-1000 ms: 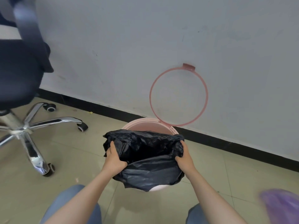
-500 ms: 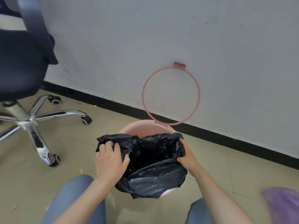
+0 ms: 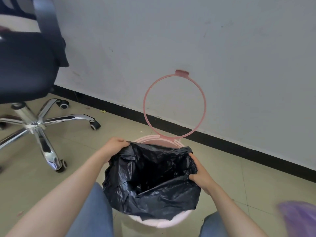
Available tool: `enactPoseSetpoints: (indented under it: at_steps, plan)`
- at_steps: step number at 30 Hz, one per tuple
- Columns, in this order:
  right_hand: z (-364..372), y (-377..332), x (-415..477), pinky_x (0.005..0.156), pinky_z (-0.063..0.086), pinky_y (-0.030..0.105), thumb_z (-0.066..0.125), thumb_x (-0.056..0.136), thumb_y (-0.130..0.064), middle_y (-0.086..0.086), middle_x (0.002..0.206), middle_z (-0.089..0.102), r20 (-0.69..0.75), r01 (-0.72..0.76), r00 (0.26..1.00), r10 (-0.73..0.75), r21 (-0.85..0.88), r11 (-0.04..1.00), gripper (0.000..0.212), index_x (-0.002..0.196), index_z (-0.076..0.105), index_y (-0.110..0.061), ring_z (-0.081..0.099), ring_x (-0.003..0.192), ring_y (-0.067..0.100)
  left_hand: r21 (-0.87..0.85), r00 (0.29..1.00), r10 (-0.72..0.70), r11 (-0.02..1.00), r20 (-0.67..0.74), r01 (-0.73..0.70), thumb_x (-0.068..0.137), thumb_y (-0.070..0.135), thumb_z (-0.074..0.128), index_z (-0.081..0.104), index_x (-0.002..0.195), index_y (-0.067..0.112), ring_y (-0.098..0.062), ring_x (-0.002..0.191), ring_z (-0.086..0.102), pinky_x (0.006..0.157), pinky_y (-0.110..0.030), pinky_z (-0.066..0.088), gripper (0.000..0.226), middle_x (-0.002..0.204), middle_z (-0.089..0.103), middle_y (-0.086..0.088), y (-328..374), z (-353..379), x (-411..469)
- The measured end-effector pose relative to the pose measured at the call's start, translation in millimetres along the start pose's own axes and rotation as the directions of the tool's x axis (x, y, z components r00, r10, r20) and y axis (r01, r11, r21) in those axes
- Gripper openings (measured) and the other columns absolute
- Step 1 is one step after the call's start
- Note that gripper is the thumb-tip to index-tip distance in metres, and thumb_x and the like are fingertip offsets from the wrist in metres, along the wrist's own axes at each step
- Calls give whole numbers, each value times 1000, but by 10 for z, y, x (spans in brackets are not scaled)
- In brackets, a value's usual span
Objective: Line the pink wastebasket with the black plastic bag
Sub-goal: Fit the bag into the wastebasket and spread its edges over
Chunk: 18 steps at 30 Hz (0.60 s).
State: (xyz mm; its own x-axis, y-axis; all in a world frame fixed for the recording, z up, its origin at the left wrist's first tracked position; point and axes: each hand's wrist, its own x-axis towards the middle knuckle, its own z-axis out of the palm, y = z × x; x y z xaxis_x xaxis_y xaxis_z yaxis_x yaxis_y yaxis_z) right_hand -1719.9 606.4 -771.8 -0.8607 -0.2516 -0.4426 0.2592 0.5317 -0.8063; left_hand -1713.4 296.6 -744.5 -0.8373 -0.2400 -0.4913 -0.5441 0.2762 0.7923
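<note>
Both hands hold the black plastic bag (image 3: 153,177): left hand (image 3: 113,146) grip pinches its far-left edge, right hand (image 3: 201,175) grip clamps its right edge. Bag mouth drapes open over the pink wastebasket (image 3: 160,223).

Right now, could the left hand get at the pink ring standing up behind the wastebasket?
Probably yes. The pink ring stands upright against the wall with nothing in front of it, just past the left hand. But that hand is gripping the black plastic bag and would have to let go.

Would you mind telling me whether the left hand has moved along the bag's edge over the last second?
Yes. The left hand has moved from the near side of the black bag toward the wall, now gripping beside the wastebasket's back rim.
</note>
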Motion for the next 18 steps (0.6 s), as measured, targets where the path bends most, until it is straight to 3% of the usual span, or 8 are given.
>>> enactPoseSetpoints:
  at_steps: [2, 4, 6, 9, 11, 14, 16, 18]
  plan:
    - [-6, 31, -22, 96, 35, 25, 49, 80, 12, -1, 140, 36, 4, 0, 1000, 0, -29, 1000, 79, 143, 22, -28, 40, 122, 16, -13, 992, -52, 998, 114, 54, 90, 15, 51, 57, 67, 9, -28, 78, 57, 80, -39, 48, 24, 78, 61, -12, 34, -98, 15]
    - [3, 50, -28, 96, 35, 24, 48, 79, 13, 0, 145, 34, 3, -1, 1000, 2, -55, 998, 80, 143, 22, -29, 38, 128, 19, 7, 966, -85, 996, 242, 86, 87, 16, 53, 57, 69, 10, -28, 78, 56, 78, -37, 47, 20, 82, 59, -12, 57, -184, 21]
    - [28, 56, -31, 95, 35, 23, 48, 79, 12, 0, 148, 32, 9, -2, 1000, 3, -77, 997, 81, 142, 22, -31, 37, 130, 19, 37, 916, -137, 990, 378, 133, 85, 33, 53, 62, 78, 9, -27, 83, 56, 81, -36, 44, 26, 91, 59, -12, 117, -217, 19]
    - [45, 58, -26, 96, 35, 23, 47, 79, 11, 1, 149, 31, 15, 1, 1000, 1, -91, 996, 81, 142, 21, -32, 36, 131, 20, 405, 935, -191, 912, 299, 56, 90, 55, 34, 64, 86, 15, -26, 102, 50, 94, -38, 37, 50, 104, 54, -4, 243, -108, 43]
    - [46, 47, -31, 97, 33, 22, 48, 80, 11, 1, 149, 30, 28, 4, 1000, -1, -106, 994, 80, 143, 19, -30, 35, 132, 20, 590, 959, -92, 803, 270, -89, 90, 48, 43, 64, 88, 15, -26, 95, 51, 83, -33, 41, 39, 97, 52, -6, 318, 28, 46]
    - [21, 25, -42, 99, 30, 22, 50, 80, 10, 2, 149, 28, 75, 16, 997, -6, -135, 991, 81, 144, 16, -28, 34, 131, 18, 685, 936, -80, 703, 344, -192, 84, 39, 59, 60, 66, 10, -24, 70, 52, 67, -30, 41, 34, 73, 55, -8, 351, 175, 56]
    - [-17, 17, -34, 101, 28, 24, 52, 80, 7, 4, 147, 24, 95, 24, 995, -7, -178, 984, 79, 144, 17, -26, 31, 130, 18, 724, 937, -54, 650, 344, -228, 82, 30, 62, 59, 61, 16, -27, 84, 57, 80, -35, 48, 26, 77, 60, -6, 308, 203, 114]
    - [-41, -26, -5, 107, 24, 31, 54, 82, -2, 7, 151, 15, 16, 16, 1000, -13, -223, 975, 69, 141, 27, -26, 22, 136, 23, 727, 956, 23, 645, 291, -237, 81, 24, 61, 56, 55, 25, -28, 98, 53, 93, -40, 46, 26, 78, 60, 0, 275, 196, 149]
